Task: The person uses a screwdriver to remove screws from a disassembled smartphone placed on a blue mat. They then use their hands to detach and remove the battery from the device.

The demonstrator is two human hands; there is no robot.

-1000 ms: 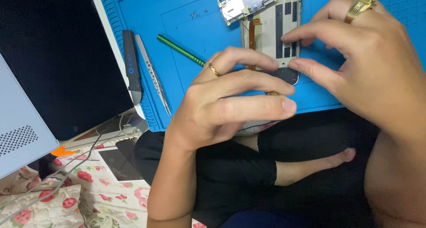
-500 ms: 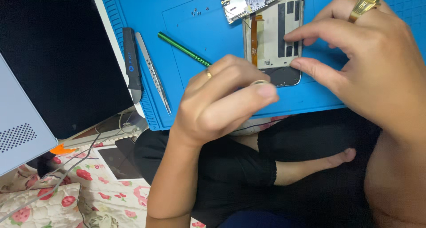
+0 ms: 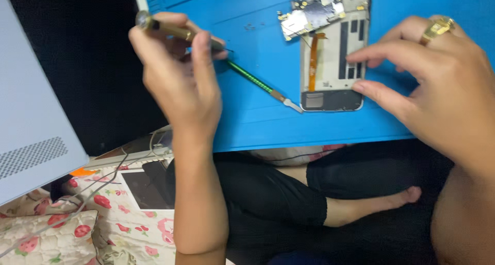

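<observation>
An opened phone [image 3: 330, 63] lies on a blue work mat [image 3: 258, 115], back cover off, with a circuit board at its top and an orange flex cable down its middle. My right hand [image 3: 438, 84], wearing a gold ring, pinches the phone's right edge between fingertip and thumb. My left hand [image 3: 178, 74] is raised over the mat's left edge and grips a brass-coloured screwdriver-like tool [image 3: 165, 27]. A green pry tool [image 3: 252, 79] rests on the mat, its flat metal tip beside the phone's lower left corner.
A grey case with a vent grille [image 3: 31, 136] stands at the left in front of a dark panel [image 3: 87, 79]. Floral cloth [image 3: 118, 229], cables and a small dark slab lie below it. My crossed legs in black and a bare foot [image 3: 407, 195] are under the mat's edge.
My left hand left the phone's lower end, moved left and up, and now grips the brass-coloured tool. My right hand stays on the phone's right side.
</observation>
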